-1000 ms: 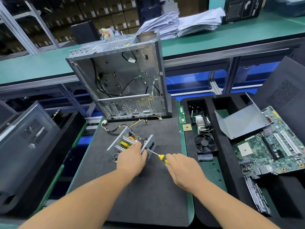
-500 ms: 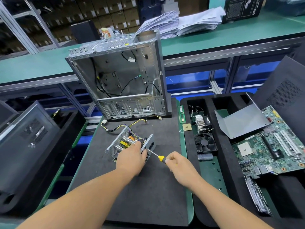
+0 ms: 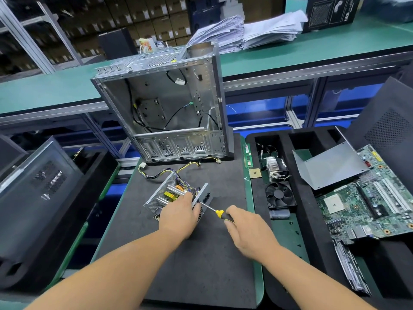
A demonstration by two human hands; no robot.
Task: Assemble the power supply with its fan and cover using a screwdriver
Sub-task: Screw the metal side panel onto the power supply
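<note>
The power supply (image 3: 176,195) is seen lying open on the black foam mat (image 3: 201,276), near the mat's middle and just in front of the bare computer case (image 3: 165,108). Its cover is off: coils, heat sinks and a yellow part are exposed inside the perforated metal shell. A bundle of yellow and black wires (image 3: 169,171) is led from it toward the case.

The left hand (image 3: 178,217) is laid over the near corner of the power supply, fingers curled down onto its top edge and side wall, so the unit is held steady. The fingertips are partly hidden inside the shell.

The screwdriver (image 3: 214,210), with a yellow and black handle, is gripped in the right hand (image 3: 248,229); the handle is closed in the curled fingers, and only its yellow front end is shown. The shaft is pointed left and slightly up, with the tip set against the grey end plate of the power supply, just beside the left thumb. Whether a screw is under the tip cannot be told.

To the right, in a black foam tray (image 3: 306,215), a fan (image 3: 280,194), a heat sink (image 3: 276,168), a bent grey metal sheet (image 3: 328,166) and a green motherboard (image 3: 368,198) are noted.
</note>
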